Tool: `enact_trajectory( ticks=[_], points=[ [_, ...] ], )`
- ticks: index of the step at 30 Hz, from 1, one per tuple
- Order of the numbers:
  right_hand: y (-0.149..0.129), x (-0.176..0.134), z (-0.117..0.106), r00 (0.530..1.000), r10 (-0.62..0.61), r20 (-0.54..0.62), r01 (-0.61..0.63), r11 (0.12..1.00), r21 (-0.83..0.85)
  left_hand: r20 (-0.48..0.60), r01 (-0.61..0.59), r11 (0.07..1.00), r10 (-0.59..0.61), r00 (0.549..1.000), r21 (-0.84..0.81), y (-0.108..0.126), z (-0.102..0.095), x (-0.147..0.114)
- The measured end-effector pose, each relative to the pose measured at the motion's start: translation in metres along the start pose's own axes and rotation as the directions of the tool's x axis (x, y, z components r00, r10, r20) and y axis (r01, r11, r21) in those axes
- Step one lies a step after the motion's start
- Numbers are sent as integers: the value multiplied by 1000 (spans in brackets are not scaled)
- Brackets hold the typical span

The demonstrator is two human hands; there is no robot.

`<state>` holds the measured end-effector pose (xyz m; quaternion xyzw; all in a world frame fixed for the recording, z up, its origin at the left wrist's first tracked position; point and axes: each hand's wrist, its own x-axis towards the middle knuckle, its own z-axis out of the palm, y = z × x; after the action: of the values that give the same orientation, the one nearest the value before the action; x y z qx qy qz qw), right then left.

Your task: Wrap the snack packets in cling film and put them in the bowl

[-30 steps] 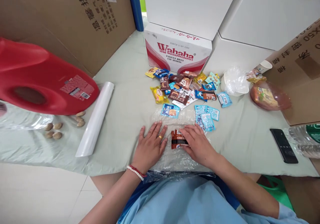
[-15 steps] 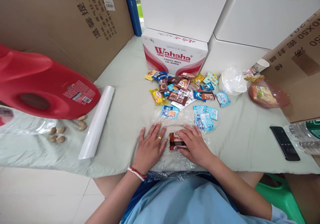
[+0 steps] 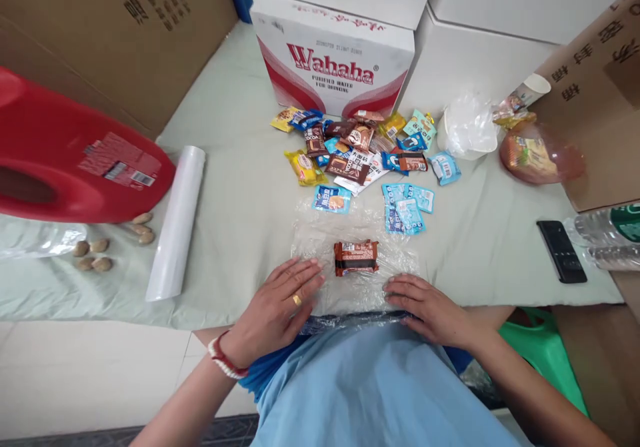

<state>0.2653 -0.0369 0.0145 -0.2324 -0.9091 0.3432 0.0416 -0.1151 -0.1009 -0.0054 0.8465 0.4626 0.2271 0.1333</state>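
A small snack in a brown wrapper (image 3: 357,258) lies on a sheet of clear plastic film (image 3: 350,297) near the table's front edge. My left hand (image 3: 283,304) rests flat on the film's left side, its fingers stretched out towards the snack but apart from it. On the right side, my right hand (image 3: 425,304) touches the film with its fingers extended, holding nothing. Just beyond the film lie a single blue snack packet (image 3: 332,198) and a cluster of light blue packets (image 3: 404,208). The film's front part hangs over the edge towards my lap.
A heap of wrapped snacks (image 3: 350,157) lies before the Wahaha box (image 3: 333,60). To the left are a white roll (image 3: 176,224), walnuts (image 3: 93,254) and a red jug (image 3: 85,147). A plastic-lined bowl (image 3: 470,130), a phone (image 3: 561,250) and bottles (image 3: 607,227) stand or lie right.
My right hand has let go of the brown-wrapped snack and moved right to the film's side. My left hand has shifted left and nearer to me. The camera view has tilted down.
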Motion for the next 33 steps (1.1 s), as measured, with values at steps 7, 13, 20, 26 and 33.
enact_trajectory(
  ticks=[7, 13, 20, 26, 33],
  points=[
    [13, 4, 2, 984, -12, -176, 47, 980, 194, 197, -96, 995, 97, 976, -15, -5, -1, -31],
    [4, 20, -39, 956, 150, -252, -59, 940, 335, 150, 175, 927, -131, 980, -331, -10, -21, -8],
    [23, 58, -55, 869, 381, -314, -226, 873, 433, 216, 598, 646, -573, 791, -475, -28, -30, 35],
    [35, 72, -41, 788, 577, -214, -535, 814, 226, -258, 759, 559, -828, 497, -333, -31, -27, 46],
    [21, 106, -77, 869, 360, -338, -465, 828, -313, -604, 296, 951, -186, 775, 86, 54, -27, 38]
  ],
)
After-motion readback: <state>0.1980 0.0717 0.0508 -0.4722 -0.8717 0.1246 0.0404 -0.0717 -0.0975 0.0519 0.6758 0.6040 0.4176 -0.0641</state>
